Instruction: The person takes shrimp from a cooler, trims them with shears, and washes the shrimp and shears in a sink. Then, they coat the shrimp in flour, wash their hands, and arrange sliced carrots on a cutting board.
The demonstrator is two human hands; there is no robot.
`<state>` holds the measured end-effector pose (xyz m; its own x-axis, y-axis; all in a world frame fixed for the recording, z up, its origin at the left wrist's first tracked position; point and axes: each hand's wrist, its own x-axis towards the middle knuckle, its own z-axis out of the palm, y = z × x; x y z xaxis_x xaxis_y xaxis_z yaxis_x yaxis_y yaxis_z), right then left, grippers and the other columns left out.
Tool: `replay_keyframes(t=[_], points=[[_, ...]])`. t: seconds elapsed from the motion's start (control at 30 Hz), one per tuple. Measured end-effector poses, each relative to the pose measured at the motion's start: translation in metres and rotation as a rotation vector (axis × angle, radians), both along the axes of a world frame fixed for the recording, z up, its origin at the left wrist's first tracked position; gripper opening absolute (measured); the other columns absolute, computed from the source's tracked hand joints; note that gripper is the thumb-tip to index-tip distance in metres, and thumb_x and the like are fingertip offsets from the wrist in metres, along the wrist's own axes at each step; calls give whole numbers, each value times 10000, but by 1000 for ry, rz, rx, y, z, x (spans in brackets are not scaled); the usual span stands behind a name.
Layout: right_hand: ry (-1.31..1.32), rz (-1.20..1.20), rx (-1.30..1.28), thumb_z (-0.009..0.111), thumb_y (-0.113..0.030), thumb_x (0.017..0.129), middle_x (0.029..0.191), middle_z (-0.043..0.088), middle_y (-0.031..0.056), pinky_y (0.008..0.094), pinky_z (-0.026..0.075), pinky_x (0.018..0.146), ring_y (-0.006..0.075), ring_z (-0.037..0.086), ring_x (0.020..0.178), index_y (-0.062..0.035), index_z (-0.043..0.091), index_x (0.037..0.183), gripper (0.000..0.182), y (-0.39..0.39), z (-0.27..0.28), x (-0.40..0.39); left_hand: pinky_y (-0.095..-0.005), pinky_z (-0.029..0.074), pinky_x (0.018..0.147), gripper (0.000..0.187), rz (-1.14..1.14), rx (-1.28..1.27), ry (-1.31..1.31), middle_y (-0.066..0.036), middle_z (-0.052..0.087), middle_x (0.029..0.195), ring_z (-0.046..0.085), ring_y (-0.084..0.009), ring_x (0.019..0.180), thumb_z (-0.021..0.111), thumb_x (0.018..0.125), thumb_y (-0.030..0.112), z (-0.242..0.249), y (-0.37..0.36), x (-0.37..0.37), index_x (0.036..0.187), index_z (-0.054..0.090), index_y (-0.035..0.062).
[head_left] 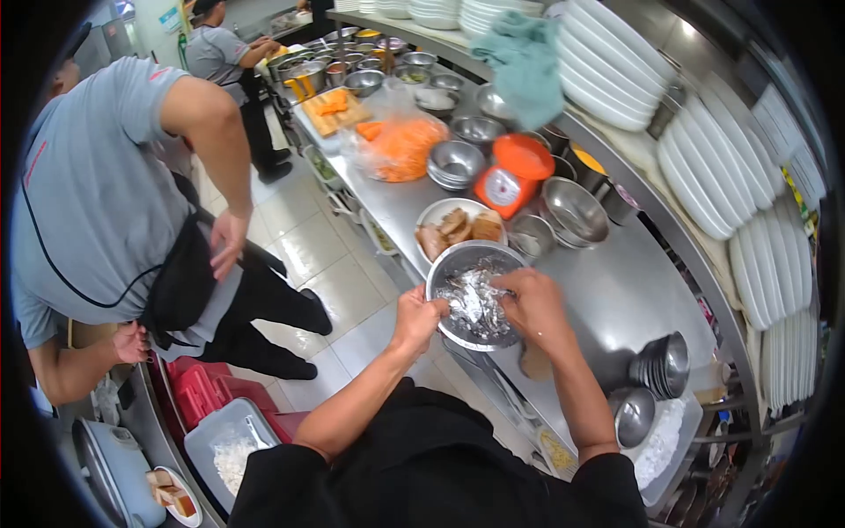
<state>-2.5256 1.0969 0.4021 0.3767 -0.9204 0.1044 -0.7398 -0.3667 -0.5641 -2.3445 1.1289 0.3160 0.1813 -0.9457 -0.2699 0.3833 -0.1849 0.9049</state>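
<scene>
A metal mixing bowl (509, 340) is tilted toward me at the counter's front edge. Inside it lies a white powder (475, 299) that looks like flour, over dark, coated pieces too small to name. My left hand (418, 317) grips the bowl's left rim, thumb over the edge. Curled fingers of my right hand (535, 308) reach over the right side into the bowl; what they pinch is hidden. Just beyond the bowl stands a white plate (426, 217) holding browned pieces of food (456, 227).
An orange kitchen scale (510, 180), metal bowls (572, 211) and a bag of shredded orange food (400, 145) line the steel counter (607, 295). White plates (616, 66) fill the shelf at right. A co-worker (123, 194) stands close at left; another (216, 57) works farther back.
</scene>
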Motion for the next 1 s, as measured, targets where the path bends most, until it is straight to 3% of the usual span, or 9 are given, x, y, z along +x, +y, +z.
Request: replay_keyframes(t=[0.07, 0.2, 0.3, 0.53, 0.67, 0.7, 0.87, 0.93, 1.0], points=[[-187, 142, -317, 634, -12, 632, 808, 637, 183, 386, 479, 683, 344, 614, 734, -13, 674, 872, 243, -28, -17, 39, -254, 410, 370, 203, 76, 10, 32, -66, 584, 656, 524, -129, 462, 507, 627, -73, 10, -12, 37, 820, 564, -48], [-135, 121, -68, 586, 22, 636, 792, 601, 166, 421, 467, 718, 356, 591, 785, -20, 664, 849, 230, -63, -14, 88, -253, 410, 358, 218, 145, 15, 79, -81, 574, 627, 510, -140, 420, 516, 619, -64, 18, -41, 79, 832, 562, -53], [-215, 108, -328, 645, -76, 664, 769, 599, 151, 430, 458, 703, 357, 584, 790, -37, 666, 839, 181, -95, -24, 107, -247, 385, 345, 219, 185, 50, 123, -71, 567, 613, 493, -137, 401, 523, 607, -61, 8, -75, 97, 821, 562, -38], [-395, 39, -325, 606, -9, 663, 805, 596, 177, 420, 454, 722, 350, 580, 798, -2, 647, 888, 229, -181, -28, 128, -266, 391, 359, 227, 73, 73, 71, -72, 557, 632, 517, -154, 448, 510, 582, -66, 12, -179, 129, 803, 547, -32], [-285, 1, -196, 598, 9, 662, 872, 613, 187, 397, 463, 751, 352, 587, 820, -1, 649, 895, 239, -235, -25, 146, -275, 372, 355, 188, 60, 112, 5, -66, 536, 588, 489, -158, 434, 501, 570, -70, 20, -240, 158, 745, 549, -17], [-349, 18, -438, 629, -15, 671, 831, 625, 168, 382, 470, 742, 345, 592, 807, -6, 656, 869, 200, -251, -27, 158, -277, 380, 374, 182, 67, 109, 50, -64, 525, 569, 482, -158, 439, 495, 562, -81, 23, -255, 165, 724, 549, -17], [-333, 34, -186, 675, -24, 654, 802, 621, 157, 350, 466, 680, 317, 598, 732, -1, 651, 852, 201, -307, -23, 200, -279, 394, 407, 175, 87, 74, 57, -62, 522, 566, 483, -156, 445, 486, 548, -97, 28, -320, 216, 689, 547, -13], [-374, 46, -463, 651, 1, 651, 841, 606, 165, 377, 460, 713, 343, 580, 806, 5, 650, 862, 211, -328, -22, 222, -279, 399, 416, 172, 79, 94, 26, -62, 523, 567, 483, -156, 445, 482, 544, -101, 27, -341, 238, 676, 546, -11], [-399, 58, -231, 688, -25, 644, 854, 598, 171, 373, 455, 722, 341, 573, 822, 6, 648, 858, 220, -347, -19, 236, -260, 371, 395, 190, 98, 55, 73, -53, 537, 575, 474, -141, 443, 495, 542, -93, 29, -360, 257, 695, 571, -8]])
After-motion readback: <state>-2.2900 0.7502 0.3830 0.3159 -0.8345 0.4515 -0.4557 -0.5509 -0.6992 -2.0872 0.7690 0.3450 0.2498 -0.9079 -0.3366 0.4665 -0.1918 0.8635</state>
